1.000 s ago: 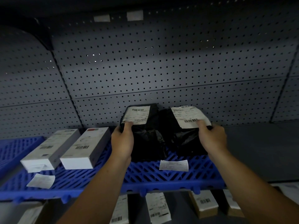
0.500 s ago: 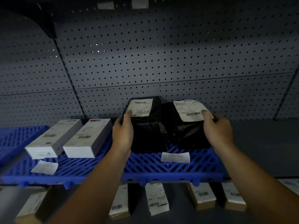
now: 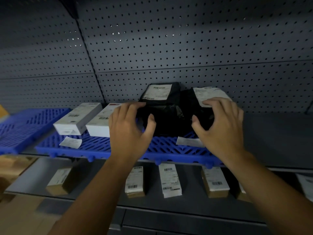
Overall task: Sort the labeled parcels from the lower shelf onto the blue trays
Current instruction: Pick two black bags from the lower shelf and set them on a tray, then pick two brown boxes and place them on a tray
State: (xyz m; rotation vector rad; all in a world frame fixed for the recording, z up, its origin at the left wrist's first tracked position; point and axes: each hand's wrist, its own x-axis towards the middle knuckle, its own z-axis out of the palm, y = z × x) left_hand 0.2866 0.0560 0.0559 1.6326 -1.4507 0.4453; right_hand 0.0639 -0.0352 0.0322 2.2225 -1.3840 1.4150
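Note:
Two black bag parcels stand side by side against the pegboard on the middle blue tray [image 3: 94, 147]: the left black parcel [image 3: 162, 114] and the right black parcel [image 3: 187, 102], each with a white label on top. My left hand [image 3: 128, 128] hovers in front of the left one, fingers spread and loosely bent, holding nothing. In front of the right parcel my right hand [image 3: 220, 126] is the same, its fingers over the label's lower edge. Several labelled brown parcels [image 3: 170, 180] lie on the lower shelf below.
Two white boxes [image 3: 77, 119] lie on the tray's left part. Loose paper labels [image 3: 71, 142] lie near its front edge. A second blue tray [image 3: 25, 126] sits further left. Bare grey shelf [image 3: 274, 138] extends to the right. Cardboard boxes [image 3: 13, 165] are at lower left.
Both hands have let go of the black parcels' tops and drawn back towards me with fingers spread. The parcels stay standing on the tray. The view has tilted down, showing more of the lower shelf.

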